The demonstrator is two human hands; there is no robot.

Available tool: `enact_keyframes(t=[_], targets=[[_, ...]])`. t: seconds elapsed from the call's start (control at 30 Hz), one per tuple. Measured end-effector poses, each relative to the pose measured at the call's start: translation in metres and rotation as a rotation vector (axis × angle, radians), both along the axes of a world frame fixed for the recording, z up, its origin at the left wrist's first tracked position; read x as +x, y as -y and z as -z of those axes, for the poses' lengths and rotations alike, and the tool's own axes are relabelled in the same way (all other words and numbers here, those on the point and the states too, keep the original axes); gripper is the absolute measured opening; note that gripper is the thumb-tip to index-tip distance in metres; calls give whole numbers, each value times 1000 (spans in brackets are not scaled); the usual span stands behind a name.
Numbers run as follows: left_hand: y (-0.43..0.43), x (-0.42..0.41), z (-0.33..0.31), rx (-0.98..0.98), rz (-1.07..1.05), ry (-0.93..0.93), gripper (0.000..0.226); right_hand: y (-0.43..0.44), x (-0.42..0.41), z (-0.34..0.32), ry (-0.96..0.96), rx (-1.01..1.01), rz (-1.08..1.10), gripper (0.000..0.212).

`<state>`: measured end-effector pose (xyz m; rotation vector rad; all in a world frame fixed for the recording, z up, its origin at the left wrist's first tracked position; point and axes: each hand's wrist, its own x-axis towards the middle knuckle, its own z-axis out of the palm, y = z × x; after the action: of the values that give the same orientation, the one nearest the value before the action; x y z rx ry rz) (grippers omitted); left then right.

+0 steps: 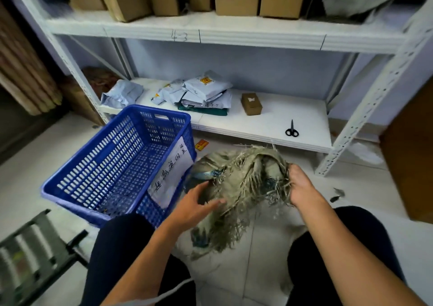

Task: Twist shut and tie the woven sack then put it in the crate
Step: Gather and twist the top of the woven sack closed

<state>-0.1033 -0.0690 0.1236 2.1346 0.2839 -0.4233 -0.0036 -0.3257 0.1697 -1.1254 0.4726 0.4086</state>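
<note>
A frayed, olive-grey woven sack [236, 179] is bunched up above the tiled floor between my knees, with loose strands hanging from its edges. My right hand [298, 183] grips the sack's gathered right side. My left hand [198, 203] reaches onto its left side with the fingers spread and lying against the fabric. A blue perforated plastic crate [112, 165] stands on the floor to the left, touching the sack's left edge, with a white handwritten label on its near wall. Nothing lies inside the crate.
A white metal shelf rack [257, 120] stands ahead; its low shelf holds grey mail bags [199, 92], a small cardboard box [251, 104] and black scissors [291, 129]. Cardboard boxes fill the upper shelf. A dark folding stool [35, 254] is at the lower left.
</note>
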Motion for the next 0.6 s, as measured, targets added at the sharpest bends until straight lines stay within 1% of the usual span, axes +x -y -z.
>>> enact_keyframes(t=[0.07, 0.13, 0.2, 0.23, 0.3, 0.33, 0.4, 0.43, 0.53, 0.6], targets=[[9, -8, 7, 148, 75, -66, 127, 8, -9, -5, 37, 11, 26, 31], [17, -11, 14, 234, 126, -143, 139, 16, -14, -4, 57, 16, 78, 30], [28, -12, 23, 322, 213, -185, 147, 23, -14, 0, 55, 23, 88, 30], [34, -14, 27, 380, 261, -172, 148, 26, -13, 2, 31, 21, 85, 30], [50, -17, 37, 486, 340, -106, 149, 27, -12, 2, -14, 50, 81, 31], [59, -19, 40, 518, 370, -78, 149, 27, -11, 2, -22, 66, 86, 28], [76, -23, 47, 541, 421, -57, 147, 26, -11, 2, -13, 89, 109, 22], [84, -24, 50, 543, 432, -55, 145, 29, -9, 6, -13, 85, 114, 23], [100, -27, 64, 537, 396, -66, 136, 36, -12, 18, -23, 79, 135, 24], [101, -27, 75, 536, 369, -79, 129, 35, -16, 19, -35, 72, 105, 27]])
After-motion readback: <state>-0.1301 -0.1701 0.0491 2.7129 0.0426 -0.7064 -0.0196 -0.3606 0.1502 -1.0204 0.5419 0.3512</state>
